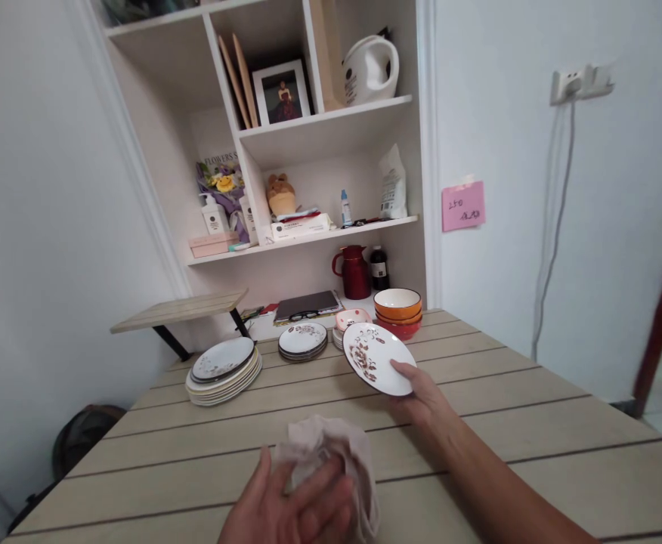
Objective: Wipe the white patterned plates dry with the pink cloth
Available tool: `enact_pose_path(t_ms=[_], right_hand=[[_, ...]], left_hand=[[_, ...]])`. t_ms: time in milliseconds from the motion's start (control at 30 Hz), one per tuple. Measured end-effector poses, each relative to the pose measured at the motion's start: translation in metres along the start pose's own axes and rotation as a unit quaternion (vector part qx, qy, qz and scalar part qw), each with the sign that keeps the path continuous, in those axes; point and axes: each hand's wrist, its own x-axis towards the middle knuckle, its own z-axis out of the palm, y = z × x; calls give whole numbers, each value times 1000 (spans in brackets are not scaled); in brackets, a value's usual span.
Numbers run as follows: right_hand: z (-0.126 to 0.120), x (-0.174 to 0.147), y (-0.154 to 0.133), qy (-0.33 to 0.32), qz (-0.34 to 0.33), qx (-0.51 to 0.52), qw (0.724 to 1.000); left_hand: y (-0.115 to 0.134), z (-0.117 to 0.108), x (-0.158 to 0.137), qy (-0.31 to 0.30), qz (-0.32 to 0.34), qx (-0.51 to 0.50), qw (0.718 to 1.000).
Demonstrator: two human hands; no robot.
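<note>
My right hand [419, 393] grips a white plate [379, 359] by its near edge, thumb on top. The plate has a dark rim and brown flower print, and it is tilted above the table. Low in the middle, my left hand [297, 502] is turned palm up, thumb apart, with its fingers in the folds of a pale pinkish cloth [336, 434]. Slight blur covers these fingers. Beyond the hands stand a small stack of dark-rimmed plates [302, 340] and, at left, a taller stack of larger plates [223, 370].
Orange and red bowls [397, 310] are stacked at the back right, beside small pink dishes [352, 317]. Behind are a laptop [308, 304], glasses [304, 316], a red jug [354, 272] and a dark bottle [379, 268]. A raised wooden shelf [180, 310] overhangs the back left.
</note>
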Motion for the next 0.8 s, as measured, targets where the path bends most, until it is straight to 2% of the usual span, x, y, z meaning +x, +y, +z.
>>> enact_pose_path(t_ms=[33,100,167,200,267,367,400,467,533,633,700,800], right_hand=[[0,-1,1,-7,3,0,1000],[-1,-3,3,-17,12,-3,1000],[-1,-5,4,-21,16,-6,1000],[-1,-5,5,-19,15,-7,1000],[0,-6,5,-14,11,-7,1000],[2,-8,6,-17,13,-9,1000],[2,-8,6,-18,18,-12,1000],[1,-8,7,-23,31,-17,999],[0,-8,10,-25,40,-20,999],[-1,-9,15,-22,51,-28,998],[0,-10,19,-20,55,-32,998],[0,-11,24,-32,56,-32,997]], left_hand=[[3,1,6,11,12,-45,999],[2,-7,13,99,7,-56,994],[-4,-23,14,195,36,-21,980],[-6,-32,13,214,70,21,974],[-8,-42,8,234,179,132,946],[-3,-34,3,263,293,297,870],[-2,-27,3,258,310,336,851],[0,-10,8,201,344,428,811],[-4,1,16,171,336,532,758],[-13,0,29,175,294,645,683],[-18,-12,35,202,277,670,659],[-21,-36,40,226,273,673,649]])
